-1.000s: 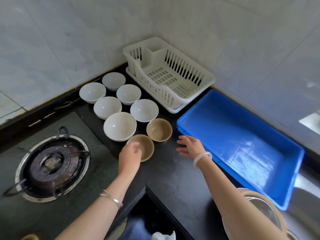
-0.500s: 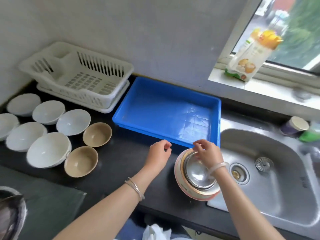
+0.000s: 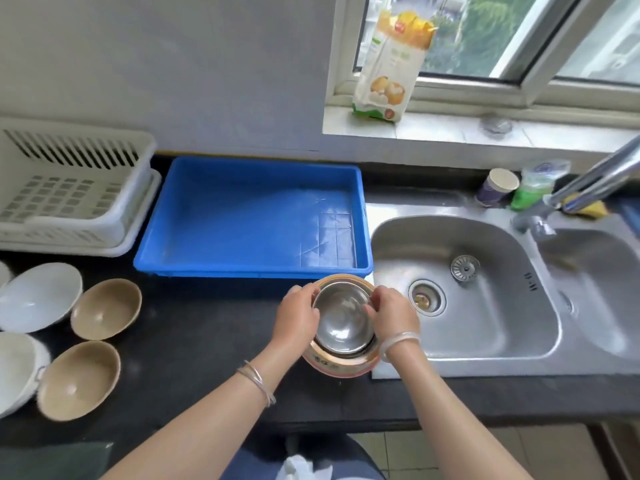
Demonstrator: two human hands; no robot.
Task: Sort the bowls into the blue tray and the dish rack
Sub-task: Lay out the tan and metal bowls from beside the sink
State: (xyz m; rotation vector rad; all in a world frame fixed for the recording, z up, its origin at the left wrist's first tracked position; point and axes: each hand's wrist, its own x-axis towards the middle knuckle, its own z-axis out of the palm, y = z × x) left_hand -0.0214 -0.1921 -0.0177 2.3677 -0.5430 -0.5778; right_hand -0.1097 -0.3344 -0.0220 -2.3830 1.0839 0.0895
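A steel bowl [image 3: 343, 317] sits nested inside an orange-rimmed bowl [image 3: 341, 367] on the black counter, just in front of the blue tray [image 3: 256, 216], which holds nothing. My left hand [image 3: 298, 315] grips the steel bowl's left rim and my right hand [image 3: 393, 317] grips its right rim. The white dish rack [image 3: 69, 188] stands to the left of the tray, with nothing in it. Two tan bowls [image 3: 105, 308] [image 3: 79, 379] and white bowls [image 3: 38, 296] rest at the left edge.
A steel double sink [image 3: 464, 289] lies right of the bowls, its tap [image 3: 595, 181] reaching over it. A paper cup [image 3: 497, 187] and a green bottle [image 3: 533, 188] stand behind the sink. A food packet [image 3: 391, 64] leans on the window sill.
The view has swung right from the stove to the sink. Both hands left the tan bowls, reached the nested bowls by the sink, and now grip the steel bowl's rim.
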